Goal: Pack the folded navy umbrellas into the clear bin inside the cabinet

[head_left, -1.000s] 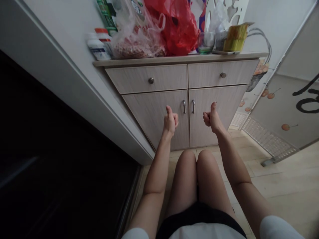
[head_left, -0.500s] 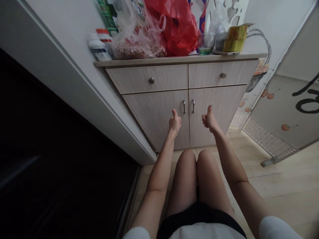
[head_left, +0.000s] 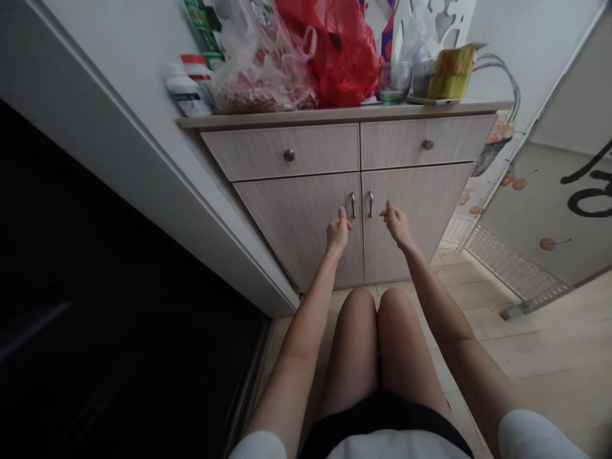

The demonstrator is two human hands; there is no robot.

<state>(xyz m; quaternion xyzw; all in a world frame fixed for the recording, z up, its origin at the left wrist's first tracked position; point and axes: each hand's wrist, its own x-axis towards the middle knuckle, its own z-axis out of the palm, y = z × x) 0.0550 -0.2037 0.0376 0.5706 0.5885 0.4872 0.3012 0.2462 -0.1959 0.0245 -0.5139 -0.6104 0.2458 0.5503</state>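
I sit on the floor facing a low wooden cabinet point(head_left: 296, 223) with two doors and two drawers. My left hand point(head_left: 338, 231) is stretched out in front of the left door, its fingers loosely apart just short of the left metal handle point(head_left: 353, 205). Over at the right door, my right hand point(head_left: 396, 224) points its fingers toward the right handle point(head_left: 371, 204), a small gap away. Neither hand holds anything. Both doors are closed. My bare knees point(head_left: 377, 306) sit below the hands.
On the cabinet top stand a red plastic bag point(head_left: 344, 51), a clear bag point(head_left: 261, 70), bottles point(head_left: 186, 86), a glass point(head_left: 395, 81) and a yellow packet point(head_left: 452, 73). A dark doorway point(head_left: 95, 306) lies left; a patterned sliding panel point(head_left: 549, 210) stands right.
Both hands were thumbs-up fists; they have since unfolded and moved forward and inward toward the two door handles.
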